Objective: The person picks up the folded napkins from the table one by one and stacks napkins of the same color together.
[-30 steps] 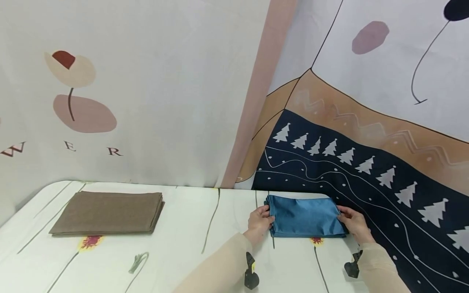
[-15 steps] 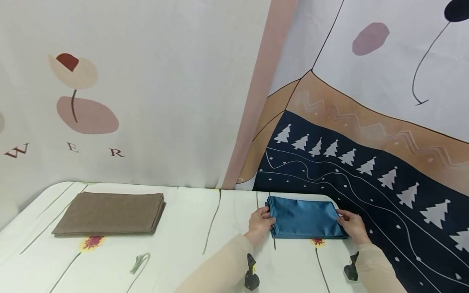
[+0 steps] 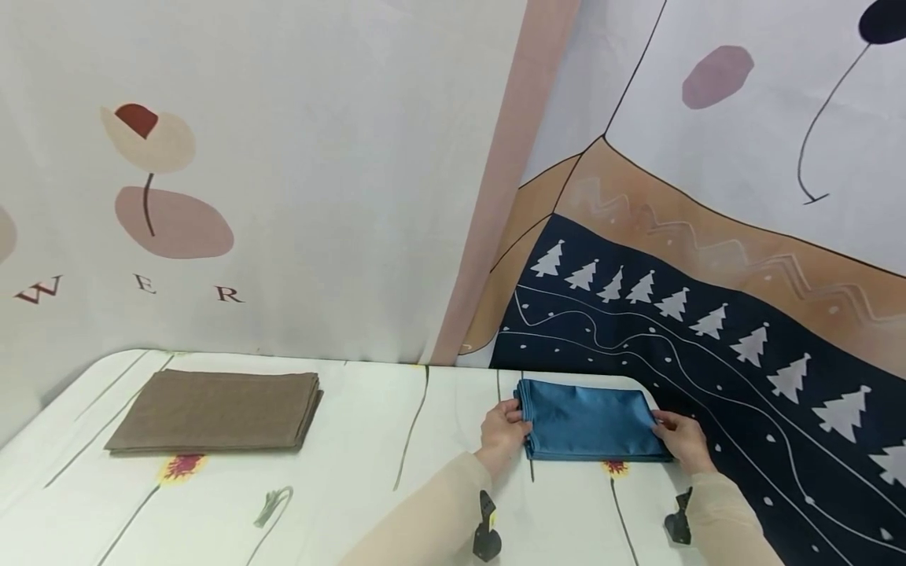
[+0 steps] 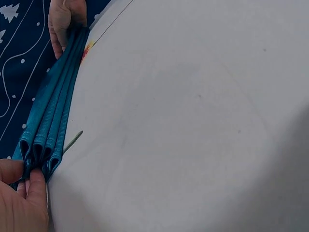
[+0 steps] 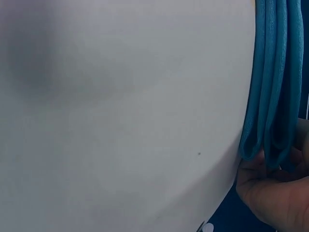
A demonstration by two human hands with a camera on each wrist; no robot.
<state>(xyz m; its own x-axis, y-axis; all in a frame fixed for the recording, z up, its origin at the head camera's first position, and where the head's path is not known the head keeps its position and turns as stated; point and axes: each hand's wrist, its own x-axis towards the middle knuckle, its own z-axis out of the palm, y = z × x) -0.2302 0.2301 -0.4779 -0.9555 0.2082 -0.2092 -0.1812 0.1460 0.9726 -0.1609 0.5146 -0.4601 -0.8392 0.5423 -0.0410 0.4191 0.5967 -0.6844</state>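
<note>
A folded blue cloth (image 3: 594, 420) with a slight sheen lies at the right of the white surface. My left hand (image 3: 504, 431) grips its left end, thumb in front, the other fingers partly behind it. At the opposite end, my right hand (image 3: 685, 442) pinches the edge. Stacked layers of the blue cloth (image 4: 55, 101) show as rounded folds in the left wrist view, between the left hand (image 4: 21, 208) and the right hand (image 4: 63, 19). In the right wrist view the right hand (image 5: 275, 193) holds the looped ends of the blue cloth (image 5: 277, 72); some fingertips are hidden.
A folded brown cloth (image 3: 219, 413) lies flat at the left. The white sheet (image 3: 368, 424) beneath has printed flowers and stems. A dark blue tree-patterned drape (image 3: 637, 338) borders the right side; a pale drape (image 3: 318, 196) rises behind.
The head view has shifted slightly, so the brown cloth appears a little farther right. Wrinkles near the blue cloth's right end look smoother than a second ago. Both hands keep their places.
</note>
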